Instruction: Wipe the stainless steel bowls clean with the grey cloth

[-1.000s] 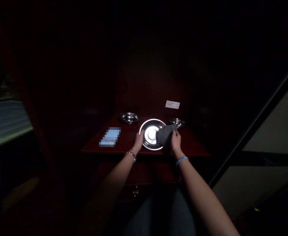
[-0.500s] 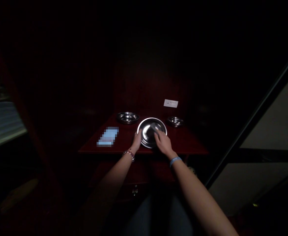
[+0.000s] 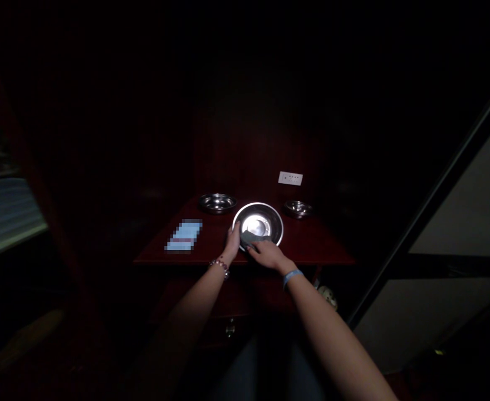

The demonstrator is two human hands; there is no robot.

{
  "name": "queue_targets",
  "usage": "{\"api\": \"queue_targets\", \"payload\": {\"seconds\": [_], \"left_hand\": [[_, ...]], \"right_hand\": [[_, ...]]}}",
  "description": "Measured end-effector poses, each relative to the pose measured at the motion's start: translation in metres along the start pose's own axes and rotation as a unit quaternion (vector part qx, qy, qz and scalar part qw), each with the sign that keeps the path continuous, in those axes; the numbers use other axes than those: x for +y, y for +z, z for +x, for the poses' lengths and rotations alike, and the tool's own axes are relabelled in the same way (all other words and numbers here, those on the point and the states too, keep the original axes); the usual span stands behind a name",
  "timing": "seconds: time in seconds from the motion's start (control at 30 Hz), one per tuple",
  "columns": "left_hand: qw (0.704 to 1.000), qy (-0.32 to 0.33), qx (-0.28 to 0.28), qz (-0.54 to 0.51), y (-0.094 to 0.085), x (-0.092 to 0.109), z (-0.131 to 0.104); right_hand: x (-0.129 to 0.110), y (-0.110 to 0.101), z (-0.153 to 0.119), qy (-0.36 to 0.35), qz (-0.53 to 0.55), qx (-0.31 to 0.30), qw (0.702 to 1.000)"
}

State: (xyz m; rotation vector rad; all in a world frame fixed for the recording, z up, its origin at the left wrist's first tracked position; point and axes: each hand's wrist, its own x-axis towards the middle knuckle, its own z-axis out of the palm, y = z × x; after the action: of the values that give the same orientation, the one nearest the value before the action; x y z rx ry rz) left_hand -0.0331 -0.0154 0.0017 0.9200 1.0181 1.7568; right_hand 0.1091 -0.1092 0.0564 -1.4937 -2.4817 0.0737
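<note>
A shiny steel bowl (image 3: 271,221) is tilted towards me above the front part of a dark red desk (image 3: 312,245). My left hand (image 3: 232,243) grips its left rim, thumb on the inner side. Inside the bowl, at the lower left, lies a grey-green cloth (image 3: 251,239). My right hand (image 3: 268,253) presses this cloth against the inner wall, fingers closed on it. Part of the cloth is hidden under the fingers.
Behind the held bowl stand a steel bowl (image 3: 217,204) at the left and a smaller one (image 3: 298,209) at the right. A blurred-out phone-like rectangle (image 3: 184,235) lies on the left. A white socket (image 3: 290,178) is on the back wall; a drawer knob (image 3: 230,328) sits below.
My right hand has moved with the cloth from the bowl's inner right side down to its lower left wall. The bowl is tilted slightly differently; my left hand keeps its hold.
</note>
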Motion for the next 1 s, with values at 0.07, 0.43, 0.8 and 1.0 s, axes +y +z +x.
{"api": "queue_targets", "payload": {"seconds": [0.07, 0.43, 0.8, 1.0], "left_hand": [[1.0, 0.007, 0.0, 0.006, 0.0, -0.002, 0.0], [1.0, 0.006, -0.014, 0.014, -0.001, -0.001, -0.002], [1.0, -0.019, -0.016, 0.0, -0.003, -0.004, 0.005], [0.998, -0.038, -0.042, -0.001, -0.002, -0.01, 0.008]], "right_hand": [[0.005, -0.012, -0.004, 0.046, -0.065, -0.021, 0.997], [-0.021, 0.001, -0.004, 0.114, -0.11, 0.01, 0.987], [-0.017, 0.027, 0.021, 0.128, 0.461, 0.079, 0.875], [-0.01, 0.014, 0.022, 0.205, 0.685, 0.045, 0.698]]}}
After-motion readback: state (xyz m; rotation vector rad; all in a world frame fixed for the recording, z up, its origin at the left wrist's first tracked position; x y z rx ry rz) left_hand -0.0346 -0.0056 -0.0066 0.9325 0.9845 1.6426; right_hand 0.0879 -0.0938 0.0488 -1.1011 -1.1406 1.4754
